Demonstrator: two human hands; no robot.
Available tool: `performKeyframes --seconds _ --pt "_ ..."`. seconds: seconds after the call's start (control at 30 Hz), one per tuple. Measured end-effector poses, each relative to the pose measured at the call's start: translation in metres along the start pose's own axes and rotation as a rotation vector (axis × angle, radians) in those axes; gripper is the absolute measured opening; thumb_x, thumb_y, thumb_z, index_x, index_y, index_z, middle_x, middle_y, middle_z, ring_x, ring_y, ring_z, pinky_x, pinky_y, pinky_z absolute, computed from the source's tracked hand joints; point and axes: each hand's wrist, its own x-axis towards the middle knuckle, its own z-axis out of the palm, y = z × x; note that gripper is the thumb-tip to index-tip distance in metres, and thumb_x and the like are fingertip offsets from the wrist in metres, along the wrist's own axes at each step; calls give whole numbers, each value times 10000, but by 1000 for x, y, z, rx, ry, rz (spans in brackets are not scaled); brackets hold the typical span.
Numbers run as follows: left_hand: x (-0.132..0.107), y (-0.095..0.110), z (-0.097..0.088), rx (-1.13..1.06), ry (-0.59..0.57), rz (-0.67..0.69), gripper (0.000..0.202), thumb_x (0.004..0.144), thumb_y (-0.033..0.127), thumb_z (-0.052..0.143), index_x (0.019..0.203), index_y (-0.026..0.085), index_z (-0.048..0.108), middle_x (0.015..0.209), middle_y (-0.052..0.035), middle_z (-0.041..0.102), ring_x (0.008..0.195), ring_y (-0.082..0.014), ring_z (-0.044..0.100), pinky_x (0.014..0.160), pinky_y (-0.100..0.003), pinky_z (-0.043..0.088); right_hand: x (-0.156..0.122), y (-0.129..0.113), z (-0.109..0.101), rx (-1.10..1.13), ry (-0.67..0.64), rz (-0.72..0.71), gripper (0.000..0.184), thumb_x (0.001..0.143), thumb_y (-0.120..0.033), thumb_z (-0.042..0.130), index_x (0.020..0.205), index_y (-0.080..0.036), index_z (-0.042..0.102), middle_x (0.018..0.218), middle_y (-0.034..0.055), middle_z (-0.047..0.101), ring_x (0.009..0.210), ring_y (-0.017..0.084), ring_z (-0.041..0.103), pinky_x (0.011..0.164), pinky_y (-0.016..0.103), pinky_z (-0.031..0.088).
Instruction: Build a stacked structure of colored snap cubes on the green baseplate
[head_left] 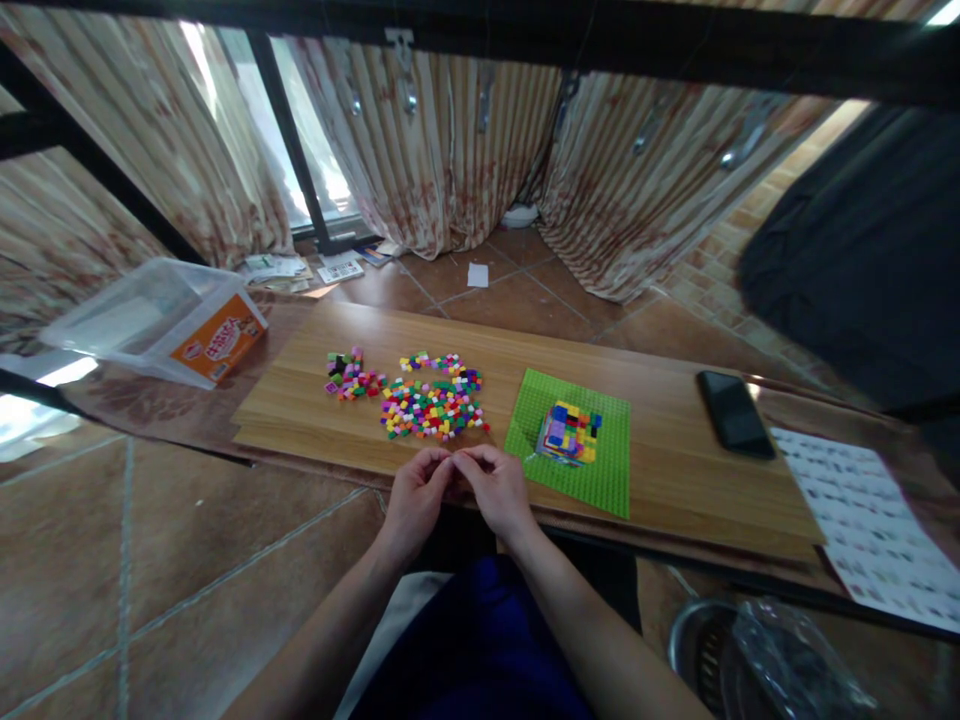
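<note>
My left hand (pixel 417 496) and my right hand (pixel 496 488) meet at the fingertips over the table's near edge. Both are closed in a pinch, and whatever lies between the fingers is too small or hidden to make out. Just beyond them is a loose pile of small coloured building bricks (pixel 435 408), with a smaller cluster of bricks (pixel 352 376) to its left. Right of my hands lies a green studded baseplate (pixel 611 440). A block built of multicoloured bricks (pixel 571 433) stands on it.
A clear plastic box (pixel 142 315) with an orange label sits at the left. On the right are a black phone (pixel 733 413) and a printed sheet (pixel 874 520). Below the table's right end stands a metal bin (pixel 701 650) beside clear plastic wrapping (pixel 795 660). Curtains (pixel 450 150) hang behind.
</note>
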Motion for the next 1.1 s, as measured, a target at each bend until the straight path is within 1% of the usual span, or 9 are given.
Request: performKeyframes --seconds 0.1,0.2,0.27,0.4,0.53,0.67,0.77,1.0,1.1 --pt "-2 -3 5 -1 71 45 237 712 363 713 763 159 603 680 18 625 613 -105 580 599 -216 486 -4 2 7 118 66 68 219 753 -388 663 744 -171 700 667 7 683 586 135 600 560 242 467" --pt "-2 -4 7 -48 154 49 263 709 391 703 728 158 583 601 45 576 521 -79 526 543 -203 467 -2 2 10 244 185 114 275 761 -435 638 695 -168 643 492 -46 549 436 100 481 458 224 391" --pt "-1 -3 5 -98 178 16 286 687 401 720 735 158 576 597 52 571 496 -68 512 541 -207 476 2 0 7 225 228 102 289 772 -444 622 695 -166 631 453 -60 503 402 94 443 444 225 368" --pt "-1 -1 -2 -169 142 -48 311 662 382 750 799 157 586 681 32 626 547 -68 560 599 -217 506 12 -2 -5 -203 129 -80 214 815 -359 605 783 -169 698 703 24 670 583 133 572 591 259 443" --pt "-2 -1 -3 -158 140 -53 340 651 380 764 856 161 603 745 11 668 578 -74 591 633 -226 515 23 0 -5 -668 43 -253 149 859 -235 573 846 -181 710 864 66 678 805 181 610 752 293 450" --pt "-2 -1 -4 -108 143 -18 328 658 371 757 865 164 606 776 7 679 604 -91 613 639 -235 520 30 1 -1 -842 21 -282 157 871 -207 567 960 -178 692 936 80 668 881 203 610 795 307 453" --pt "-2 -2 -5 -59 149 31 310 669 372 745 862 166 617 785 4 680 645 -107 618 647 -237 519 28 -2 -2 -779 39 -275 175 882 -197 553 982 -164 693 952 92 678 903 212 621 819 318 460" --pt "-1 -3 -2 78 66 121 225 728 350 691 861 173 649 776 -16 692 697 -148 640 682 -259 516 6 -4 -7 -222 -53 -193 165 851 -293 608 927 -191 714 915 49 708 822 164 658 770 274 505" --pt "-4 -2 2 133 32 136 209 732 345 693 850 176 663 796 -29 701 750 -172 657 715 -270 519 -3 -5 -7 -153 2 -175 119 824 -283 629 831 -193 706 852 39 700 790 159 652 747 267 511"
